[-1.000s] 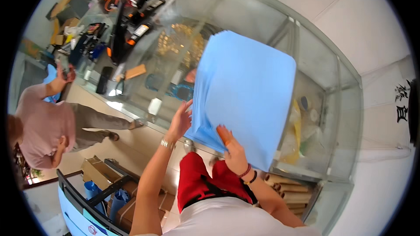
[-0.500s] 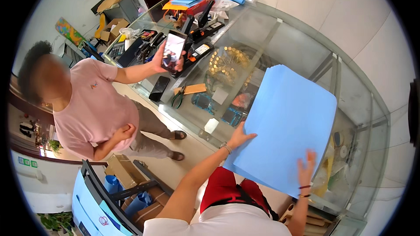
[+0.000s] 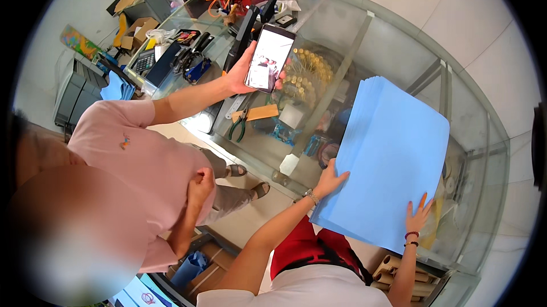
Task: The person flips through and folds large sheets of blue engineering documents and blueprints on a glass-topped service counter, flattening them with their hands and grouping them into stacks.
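A thick stack of large light-blue sheets [image 3: 393, 159] lies aslant on the glass counter [image 3: 399, 50] before me, its left edges slightly fanned. At the stack's left edge, my left hand [image 3: 330, 181] grips it, thumb on top and the other fingers along the side. My right hand [image 3: 419, 217] rests at the near right edge with fingers spread, pressing no closed grip on anything. The undersides of the sheets are hidden.
On my left a person in a pink shirt [image 3: 154, 164] holds a phone [image 3: 270, 58] over the counter. Green-handled pliers [image 3: 238, 127] lie beside a tan strip [image 3: 256, 113]. Gold-coloured pieces [image 3: 307, 76] show through the glass. Cardboard tubes [image 3: 393, 273] are below, near my right arm.
The other person has come nearer, and their phone has moved right, further over the counter. My right hand, blurred before, now rests spread at the stack's edge. My left hand keeps its hold.
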The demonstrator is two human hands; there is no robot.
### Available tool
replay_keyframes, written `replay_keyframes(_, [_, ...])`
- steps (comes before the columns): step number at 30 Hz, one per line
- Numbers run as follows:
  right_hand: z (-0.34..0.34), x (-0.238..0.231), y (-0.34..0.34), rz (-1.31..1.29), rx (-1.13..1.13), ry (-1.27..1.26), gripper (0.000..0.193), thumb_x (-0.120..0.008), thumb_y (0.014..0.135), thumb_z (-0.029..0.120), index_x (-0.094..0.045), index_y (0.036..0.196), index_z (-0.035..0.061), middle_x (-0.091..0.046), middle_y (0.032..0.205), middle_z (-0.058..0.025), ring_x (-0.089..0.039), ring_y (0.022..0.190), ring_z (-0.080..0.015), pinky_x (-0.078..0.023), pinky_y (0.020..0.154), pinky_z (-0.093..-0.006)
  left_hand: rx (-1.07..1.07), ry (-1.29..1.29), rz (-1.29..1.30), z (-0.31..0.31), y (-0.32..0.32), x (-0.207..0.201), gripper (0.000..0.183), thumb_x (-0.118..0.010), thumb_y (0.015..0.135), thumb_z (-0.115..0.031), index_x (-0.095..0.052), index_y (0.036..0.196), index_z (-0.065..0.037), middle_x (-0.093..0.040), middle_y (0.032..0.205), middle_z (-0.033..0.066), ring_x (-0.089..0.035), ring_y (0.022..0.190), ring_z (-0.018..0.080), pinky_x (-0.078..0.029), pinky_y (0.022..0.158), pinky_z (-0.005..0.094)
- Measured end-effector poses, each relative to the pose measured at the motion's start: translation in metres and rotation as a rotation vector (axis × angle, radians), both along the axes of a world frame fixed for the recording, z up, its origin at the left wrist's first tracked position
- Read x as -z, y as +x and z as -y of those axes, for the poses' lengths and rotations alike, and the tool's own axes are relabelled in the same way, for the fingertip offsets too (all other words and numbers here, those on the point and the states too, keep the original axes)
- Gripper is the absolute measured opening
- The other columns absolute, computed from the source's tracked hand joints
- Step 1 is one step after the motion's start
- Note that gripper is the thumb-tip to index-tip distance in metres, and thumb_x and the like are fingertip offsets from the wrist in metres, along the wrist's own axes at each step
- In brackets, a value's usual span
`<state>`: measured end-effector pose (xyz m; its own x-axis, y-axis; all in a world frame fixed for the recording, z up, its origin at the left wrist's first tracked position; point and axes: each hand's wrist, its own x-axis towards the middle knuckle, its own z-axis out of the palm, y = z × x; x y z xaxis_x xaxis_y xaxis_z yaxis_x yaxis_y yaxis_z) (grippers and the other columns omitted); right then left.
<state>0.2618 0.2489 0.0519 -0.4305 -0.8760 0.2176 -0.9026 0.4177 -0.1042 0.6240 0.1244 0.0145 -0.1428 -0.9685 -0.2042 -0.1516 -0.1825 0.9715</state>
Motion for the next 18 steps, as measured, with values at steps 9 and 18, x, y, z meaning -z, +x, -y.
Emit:
replay_keyframes(9, [0.0018, 0.0046, -0.0028, -0.084, 0.080, 0.118, 0.065, -0.052, 0.088, 0.052, -0.029, 0.146, 0.0327, -0.020, 0.154, -0.0091, -0.033, 0.131, -0.0407, -0.036, 0.100, -0.0518, -0.026, -0.060, 0.002, 0.0007, -0.0026, 0.0026, 0.066, -0.069, 0.081, -0.038, -0.036, 0.125, -0.001, -0.061, 0.105, 0.0260, -0.062, 0.093, 0.0388, -0.048, 0.080, 0.0419])
replay_keyframes(18, [0.0021, 0.0078, -0.0011, -0.089, 0.073, 0.115, 0.066, -0.049, 0.088, 0.056, -0.026, 0.147, 0.0359, -0.016, 0.155, -0.0078, -0.030, 0.132, -0.0433, -0.035, 0.098, -0.0564, -0.024, 0.066, -0.134, 0.0051, -0.0006, 0.0042, 0.072, -0.071, 0.080, -0.039, -0.037, 0.128, 0.000, -0.058, 0.115, 0.0231, -0.060, 0.103, 0.0320, -0.047, 0.089, 0.0374])
